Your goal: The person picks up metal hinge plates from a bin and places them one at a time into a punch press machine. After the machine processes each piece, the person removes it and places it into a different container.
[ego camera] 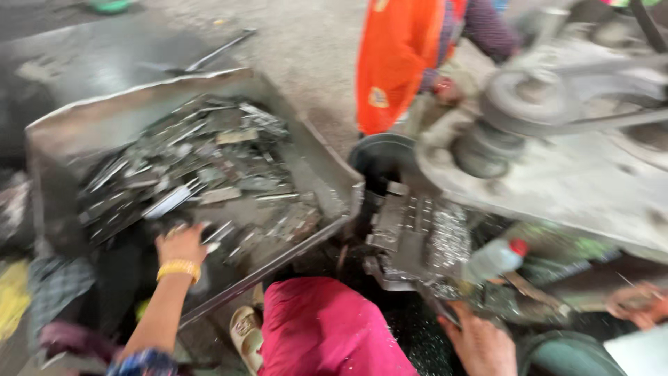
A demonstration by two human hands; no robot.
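My left hand point(182, 244), with a yellow bangle on the wrist, reaches into a large bent sheet-metal tray point(306, 146) heaped with grey scrap metal strips and offcuts point(202, 167). Its fingers are buried among the pieces at the tray's near edge, and blur hides whether they grip any. My right hand point(480, 341) lies low at the right with its fingers spread. It rests by the dark metal edge under a press-like machine block point(410, 237) and holds nothing that I can see. My knee in pink cloth point(327, 327) is between the hands.
A person in an orange garment point(396, 63) stands behind the machine, whose pulley wheels point(529, 104) and grey table point(598, 188) fill the right. A plastic bottle with a red cap point(495, 259) lies below it. Another person's hand point(637, 304) shows at far right. A sandalled foot point(245, 334) is near the tray.
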